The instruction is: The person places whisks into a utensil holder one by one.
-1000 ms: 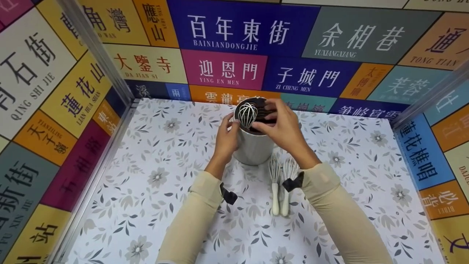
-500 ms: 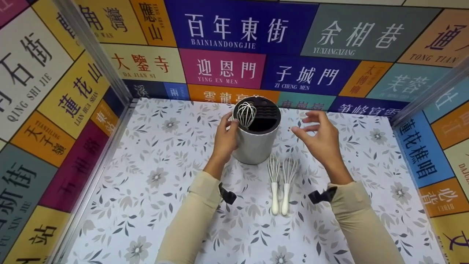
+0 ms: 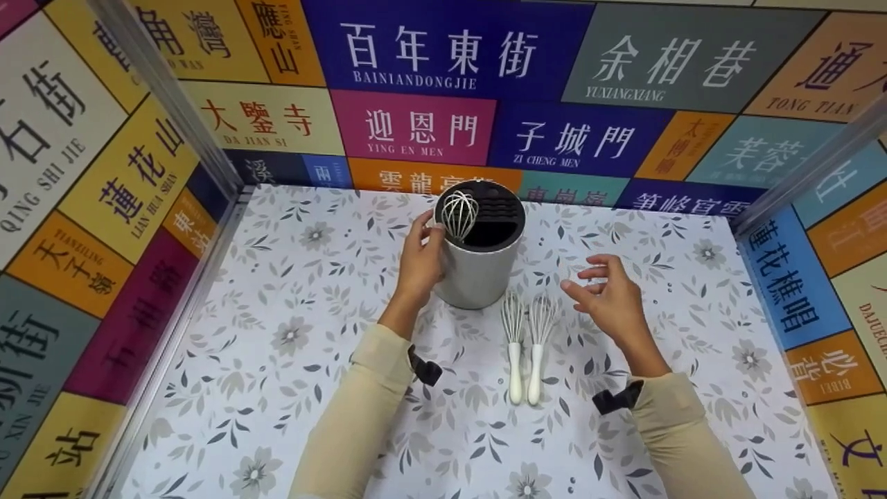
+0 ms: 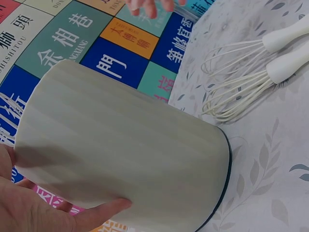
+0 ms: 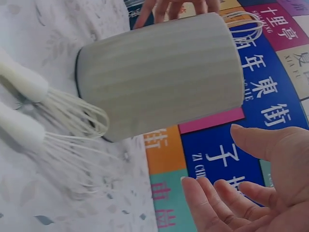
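A pale grey round utensil holder (image 3: 478, 277) with a dark slotted top insert stands upright near the back of the table. One whisk (image 3: 460, 215) is in its left opening, wire head up and handle hidden inside. My left hand (image 3: 421, 256) holds the holder's left side, its thumb on the near side of the wall, as the left wrist view also shows. Two whisks with white handles, a left whisk (image 3: 513, 346) and a right whisk (image 3: 538, 346), lie side by side in front of the holder. My right hand (image 3: 613, 301) hovers to their right, fingers loosely bent and holding nothing.
The table (image 3: 291, 395) has a white cloth with grey flowers and leaves. Printed panels (image 3: 416, 128) with large characters wall it in at the back, left and right. Black straps (image 3: 617, 398) sit on both wrists.
My right hand has left the whisk in the holder, moving right and then toward me, beside the two lying whisks. My left hand stays on the holder.
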Tool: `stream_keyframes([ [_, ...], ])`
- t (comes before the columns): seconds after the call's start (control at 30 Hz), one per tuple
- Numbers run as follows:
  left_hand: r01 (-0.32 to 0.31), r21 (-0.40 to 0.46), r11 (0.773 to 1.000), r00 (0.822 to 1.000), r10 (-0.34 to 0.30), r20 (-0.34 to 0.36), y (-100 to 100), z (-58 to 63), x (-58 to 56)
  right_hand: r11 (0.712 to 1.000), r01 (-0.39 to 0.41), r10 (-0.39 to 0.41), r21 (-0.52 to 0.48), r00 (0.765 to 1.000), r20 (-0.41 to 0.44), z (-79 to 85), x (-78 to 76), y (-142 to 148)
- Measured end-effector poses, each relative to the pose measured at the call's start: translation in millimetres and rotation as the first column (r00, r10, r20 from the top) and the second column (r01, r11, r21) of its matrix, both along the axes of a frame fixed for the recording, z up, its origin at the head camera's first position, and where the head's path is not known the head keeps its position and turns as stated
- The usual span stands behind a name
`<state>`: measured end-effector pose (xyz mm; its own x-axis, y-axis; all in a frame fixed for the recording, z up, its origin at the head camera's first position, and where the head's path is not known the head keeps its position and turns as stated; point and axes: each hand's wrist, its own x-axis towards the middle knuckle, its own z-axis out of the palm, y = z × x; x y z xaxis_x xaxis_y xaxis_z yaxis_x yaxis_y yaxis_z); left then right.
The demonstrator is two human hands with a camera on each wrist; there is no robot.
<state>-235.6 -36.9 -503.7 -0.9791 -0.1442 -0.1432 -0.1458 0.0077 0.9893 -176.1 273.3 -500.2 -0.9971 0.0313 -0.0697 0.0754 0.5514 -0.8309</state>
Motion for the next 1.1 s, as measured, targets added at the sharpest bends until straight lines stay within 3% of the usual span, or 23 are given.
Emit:
stream_keyframes([
  [0.33, 0.000, 0.016, 1.000, 1.000, 0.000, -0.009, -0.5, -0.7, 2.0, 0.998, -0.028, 0.040, -0.060, 0.978, 0.207, -32.7, 13.2, 0.9],
  [0.67, 0.004, 0.017, 1.000, 1.000, -0.004, -0.010, -1.1, -0.4, 2.1, 0.995, -0.011, 0.040, -0.096, 0.951, 0.306, -57.6, 26.1, -7.4],
  [1.1, -0.004, 0.005, 1.000, 1.000, 0.005, -0.019, -0.3, -0.6, 1.3, 0.994, -0.068, 0.097, -0.090, 0.919, 0.382, -80.9, 41.6, -15.0],
])
